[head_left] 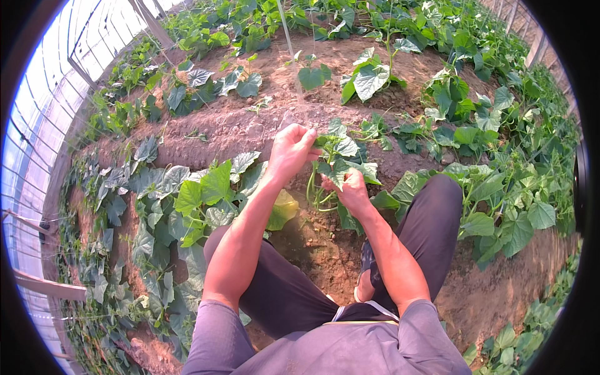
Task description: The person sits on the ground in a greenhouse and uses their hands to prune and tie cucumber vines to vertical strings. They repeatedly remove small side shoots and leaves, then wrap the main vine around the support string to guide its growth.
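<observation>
I crouch over a young vine plant (340, 156) with broad green leaves growing from brown soil. My left hand (291, 149) pinches the plant's upper stem and leaves near its top. Lower down, my right hand (350, 190) is closed around the stem and a leaf. The plant's curved green stems (310, 190) hang between my hands. My knees in dark trousers (431, 219) frame the plant on both sides.
Rows of similar leafy vines (194, 194) grow on raised soil beds (250, 125) all around. A thin support string or stake (287, 31) rises at the top centre. Greenhouse plastic wall and frame (44, 125) curve along the left. A yellowed leaf (282, 209) lies below my left forearm.
</observation>
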Demonstrator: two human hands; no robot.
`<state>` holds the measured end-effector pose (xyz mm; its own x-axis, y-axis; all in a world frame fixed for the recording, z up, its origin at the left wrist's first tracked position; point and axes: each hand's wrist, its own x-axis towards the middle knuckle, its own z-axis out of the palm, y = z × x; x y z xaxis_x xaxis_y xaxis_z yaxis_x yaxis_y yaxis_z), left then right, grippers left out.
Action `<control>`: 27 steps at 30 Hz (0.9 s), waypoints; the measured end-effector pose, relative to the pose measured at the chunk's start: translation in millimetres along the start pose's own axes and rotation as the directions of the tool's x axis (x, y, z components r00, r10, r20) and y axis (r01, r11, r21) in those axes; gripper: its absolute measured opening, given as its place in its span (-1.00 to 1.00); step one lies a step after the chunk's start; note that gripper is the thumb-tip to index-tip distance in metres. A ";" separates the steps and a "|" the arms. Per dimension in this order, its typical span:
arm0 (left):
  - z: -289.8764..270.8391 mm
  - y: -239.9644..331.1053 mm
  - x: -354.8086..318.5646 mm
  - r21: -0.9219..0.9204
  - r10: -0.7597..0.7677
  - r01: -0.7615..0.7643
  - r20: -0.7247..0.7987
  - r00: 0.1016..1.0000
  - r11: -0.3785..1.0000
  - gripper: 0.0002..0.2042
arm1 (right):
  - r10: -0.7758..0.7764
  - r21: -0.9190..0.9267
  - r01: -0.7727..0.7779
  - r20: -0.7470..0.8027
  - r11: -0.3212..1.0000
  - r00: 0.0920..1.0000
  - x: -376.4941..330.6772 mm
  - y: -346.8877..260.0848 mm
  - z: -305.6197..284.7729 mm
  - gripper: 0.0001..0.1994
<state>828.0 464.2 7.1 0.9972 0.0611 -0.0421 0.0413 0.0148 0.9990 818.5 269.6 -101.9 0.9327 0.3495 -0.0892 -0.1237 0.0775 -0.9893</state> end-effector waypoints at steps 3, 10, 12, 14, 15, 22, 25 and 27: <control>3.5 -3.0 1.4 0.031 0.033 -0.035 0.049 0.998 0.999 -0.77 | -0.069 0.068 0.073 -0.054 0.995 0.996 -5.7 -0.7 4.2 -0.82; 11.6 9.6 -7.4 0.011 0.156 -0.168 0.312 0.937 0.986 -0.71 | -0.012 -0.073 0.002 -0.144 0.997 0.990 -10.1 1.6 -7.4 -0.64; 14.4 40.8 -19.5 -0.125 0.191 -0.159 0.320 0.928 0.979 -0.67 | -0.076 -0.171 0.047 -0.168 0.984 0.983 -15.8 0.3 -18.0 -0.55; 3.1 57.1 -22.9 -0.191 0.260 -0.213 0.276 0.925 0.958 -0.50 | -0.137 -0.413 0.060 -0.160 0.909 0.978 -25.0 -8.5 -31.7 -0.49; -4.4 65.3 -31.0 -0.144 0.315 -0.296 0.127 0.941 0.944 -0.50 | -0.124 -0.508 0.087 -0.040 0.857 0.991 -37.2 -33.6 -25.0 -0.53; -55.9 130.3 -105.5 0.190 0.556 -0.553 -0.542 0.631 0.812 -0.79 | -0.003 -0.528 0.732 0.810 0.431 0.586 -108.3 -203.1 18.7 -0.55; -56.2 145.4 -191.0 0.186 0.635 -0.645 -0.504 0.585 0.741 -0.84 | 0.264 -0.574 0.650 0.814 0.498 0.517 -111.5 -237.5 40.6 -0.56; -58.9 121.5 -260.1 0.237 0.620 -0.613 -0.564 0.545 0.754 -0.84 | 0.322 -0.592 0.697 0.806 0.405 0.497 -115.1 -250.8 66.3 -0.55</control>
<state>570.0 508.9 138.7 0.5344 0.6054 0.5898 -0.5654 -0.2626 0.7819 719.7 271.9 164.2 0.1504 0.9510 -0.2701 0.8005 -0.2775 -0.5312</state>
